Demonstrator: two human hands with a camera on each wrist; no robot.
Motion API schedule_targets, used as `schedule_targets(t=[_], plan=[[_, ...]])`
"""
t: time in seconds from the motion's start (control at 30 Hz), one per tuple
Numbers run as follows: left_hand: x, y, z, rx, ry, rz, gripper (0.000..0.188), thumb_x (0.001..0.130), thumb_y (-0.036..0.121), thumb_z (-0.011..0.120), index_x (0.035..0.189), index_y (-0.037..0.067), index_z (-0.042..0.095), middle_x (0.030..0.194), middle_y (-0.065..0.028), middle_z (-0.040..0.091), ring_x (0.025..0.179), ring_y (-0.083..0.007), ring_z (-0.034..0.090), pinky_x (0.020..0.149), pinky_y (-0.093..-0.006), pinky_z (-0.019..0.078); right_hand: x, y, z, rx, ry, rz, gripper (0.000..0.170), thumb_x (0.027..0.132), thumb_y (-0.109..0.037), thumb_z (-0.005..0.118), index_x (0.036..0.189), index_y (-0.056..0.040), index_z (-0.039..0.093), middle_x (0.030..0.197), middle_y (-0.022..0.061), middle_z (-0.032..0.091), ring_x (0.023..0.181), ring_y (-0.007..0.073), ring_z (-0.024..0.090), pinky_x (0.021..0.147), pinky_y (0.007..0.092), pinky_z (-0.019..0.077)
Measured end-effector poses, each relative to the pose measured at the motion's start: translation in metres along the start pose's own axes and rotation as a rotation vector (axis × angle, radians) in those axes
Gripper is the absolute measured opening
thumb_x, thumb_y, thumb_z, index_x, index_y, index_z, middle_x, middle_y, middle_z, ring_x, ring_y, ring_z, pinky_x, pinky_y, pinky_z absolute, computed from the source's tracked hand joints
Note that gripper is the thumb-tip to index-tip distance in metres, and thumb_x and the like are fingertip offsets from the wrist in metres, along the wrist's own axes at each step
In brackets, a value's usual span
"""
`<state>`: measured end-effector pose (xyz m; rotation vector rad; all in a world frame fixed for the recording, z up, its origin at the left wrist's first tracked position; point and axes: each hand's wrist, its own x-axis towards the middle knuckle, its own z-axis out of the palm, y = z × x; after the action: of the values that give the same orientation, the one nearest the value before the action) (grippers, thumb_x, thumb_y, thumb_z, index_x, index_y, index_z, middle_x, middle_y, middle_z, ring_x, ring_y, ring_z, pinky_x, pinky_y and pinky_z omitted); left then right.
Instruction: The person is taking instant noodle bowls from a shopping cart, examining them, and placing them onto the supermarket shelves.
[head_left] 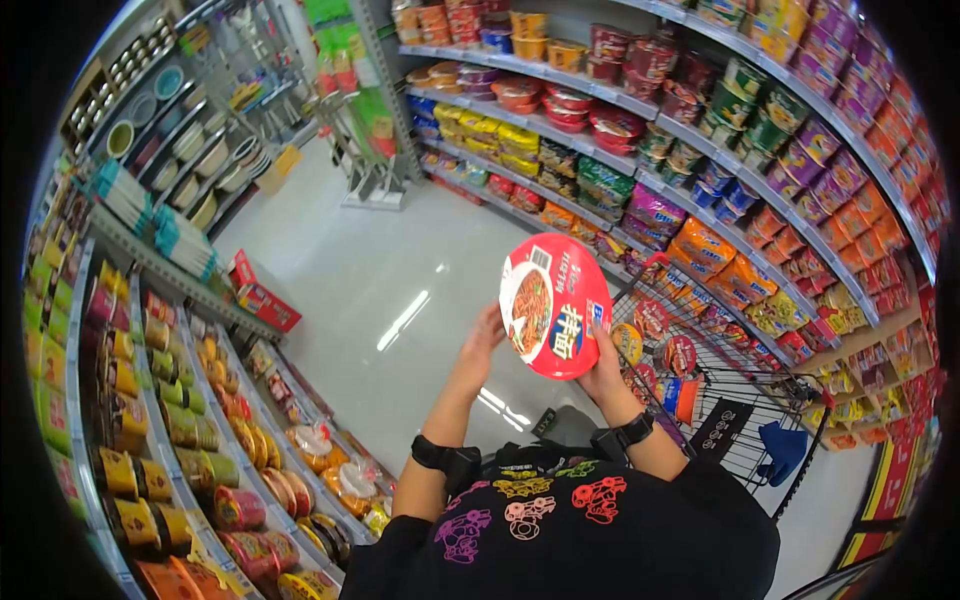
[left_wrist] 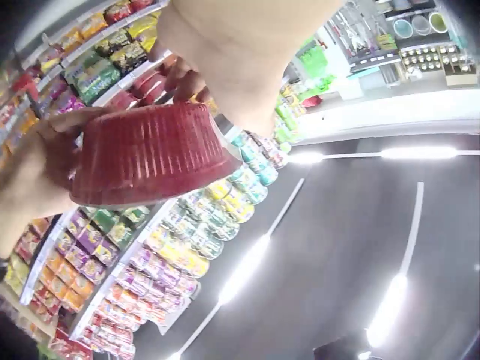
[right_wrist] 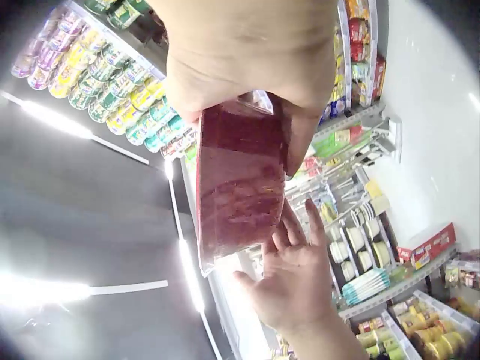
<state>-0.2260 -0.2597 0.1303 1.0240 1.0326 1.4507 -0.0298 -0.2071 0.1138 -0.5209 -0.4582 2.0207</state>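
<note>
A red instant noodle bowl [head_left: 562, 310] is held up in front of the chest, its printed lid facing the head camera. My right hand [head_left: 604, 375] grips it at its lower right side, thumb on the lid's edge. On the other side, my left hand [head_left: 484, 342] is at the bowl's left edge. The right wrist view shows the left hand [right_wrist: 294, 281] with palm spread and fingers fairly straight, fingertips right at the bowl [right_wrist: 241, 176]. Ribbed red sides of the bowl [left_wrist: 150, 154] face the left wrist camera.
A wire shopping cart [head_left: 745, 400] with several noodle packs stands at the right. Shelves of bowls and packets [head_left: 590, 130] run along the far and right sides; another shelf [head_left: 190, 430] lines the left. A red box [head_left: 262, 292] sits by the left shelf's end, beside the grey floor [head_left: 390, 260].
</note>
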Motion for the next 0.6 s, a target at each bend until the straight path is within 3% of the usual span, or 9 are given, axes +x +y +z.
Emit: schedule_targets(t=[0.07,0.17,0.33,0.37,0.5,0.6], plan=[[-0.004,0.031,-0.007,-0.270,0.030,0.041,0.059,0.093,0.045,0.026,0.133,0.002,0.027,0.133,-0.0129,0.037,0.124,-0.0218,0.032,0.103,-0.0351,0.0214,0.002,0.001,0.027,0.023,-0.081,0.073,0.037,0.091,-0.025,0.042,0.119,0.0001,0.041,0.115,0.0141,0.053,0.104,0.0220,0.054,0.088,0.0359,0.0455],[-0.004,0.050,-0.018,-0.129,0.088,0.090,0.074,0.088,0.059,0.014,0.136,0.004,0.022,0.139,-0.0144,0.028,0.127,-0.0244,0.028,0.104,-0.0368,0.0184,0.014,0.001,0.044,0.048,-0.212,0.239,0.040,0.090,-0.028,0.043,0.118,-0.0001,0.043,0.116,0.0139,0.053,0.103,0.0216,0.055,0.089,0.0365,0.0452],[0.017,0.069,-0.039,-0.013,0.113,0.228,0.077,0.086,0.062,0.018,0.138,0.005,0.017,0.143,-0.0138,0.016,0.132,-0.0266,0.017,0.106,-0.0379,0.0145,0.065,0.004,0.059,0.317,-0.297,0.701,0.039,0.088,-0.028,0.042,0.117,-0.0025,0.046,0.117,0.0119,0.053,0.105,0.0231,0.053,0.091,0.0395,0.0420],[0.024,0.072,-0.042,-0.004,0.118,0.251,0.076,0.087,0.061,0.018,0.138,0.004,0.017,0.143,-0.0141,0.016,0.132,-0.0268,0.017,0.106,-0.0379,0.0142,0.077,0.008,0.056,0.294,-0.336,0.693,0.043,0.087,-0.030,0.043,0.121,-0.0043,0.044,0.117,0.0114,0.053,0.107,0.0248,0.052,0.091,0.0411,0.0414],[0.059,0.084,-0.057,0.125,0.136,0.384,0.073,0.089,0.057,0.019,0.136,0.001,0.019,0.141,-0.0158,0.020,0.131,-0.0268,0.019,0.106,-0.0372,0.0134,0.110,0.021,0.061,0.537,-0.490,0.971,0.062,0.082,-0.043,0.049,0.128,-0.0041,0.037,0.122,0.0213,0.045,0.105,0.0337,0.051,0.087,0.0432,0.0446],[0.096,0.094,-0.068,0.140,0.218,0.379,0.075,0.087,0.058,0.023,0.133,-0.001,0.025,0.136,-0.0161,0.030,0.127,-0.0233,0.029,0.104,-0.0353,0.0214,0.132,0.034,0.066,0.664,-0.562,1.098,0.071,0.079,-0.049,0.052,0.131,-0.0034,0.032,0.123,0.0275,0.039,0.100,0.0380,0.052,0.083,0.0417,0.0481]])
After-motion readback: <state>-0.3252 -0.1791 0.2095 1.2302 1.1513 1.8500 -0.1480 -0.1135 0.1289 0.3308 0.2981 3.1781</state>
